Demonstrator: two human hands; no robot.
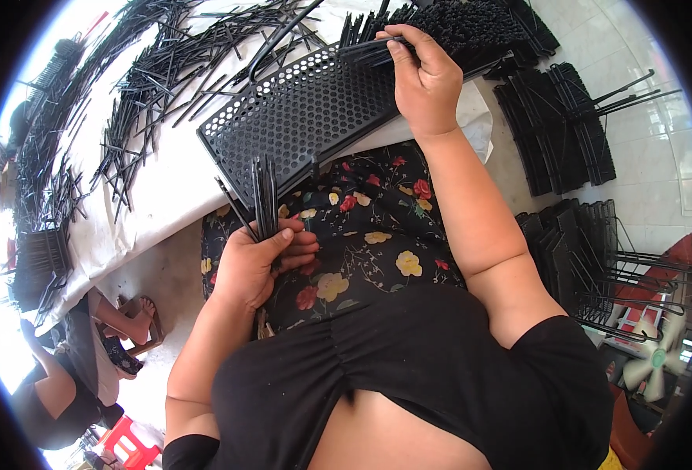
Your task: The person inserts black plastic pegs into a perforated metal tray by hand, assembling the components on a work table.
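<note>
A black tray (291, 117) with a honeycomb of holes lies tilted across the table's near edge, partly over my lap. Many thin black sticks (475, 31) stand packed upright in its far right part. My left hand (256, 254) is closed around a bundle of similar black sticks (264, 196), which point up beside the tray's near left corner. Over the border between bare holes and filled ones, my right hand (430, 84) pinches a thin black stick (373, 44) between thumb and fingers. How many sticks it holds, I cannot tell.
Loose black sticks (146, 94) lie scattered over the white-covered table (158, 207). A bent black rod (272, 51) rises behind the tray. Dark racks with long rods (553, 129) stand on the floor at right, near a fan (655, 359). Another person (68, 384) sits at lower left.
</note>
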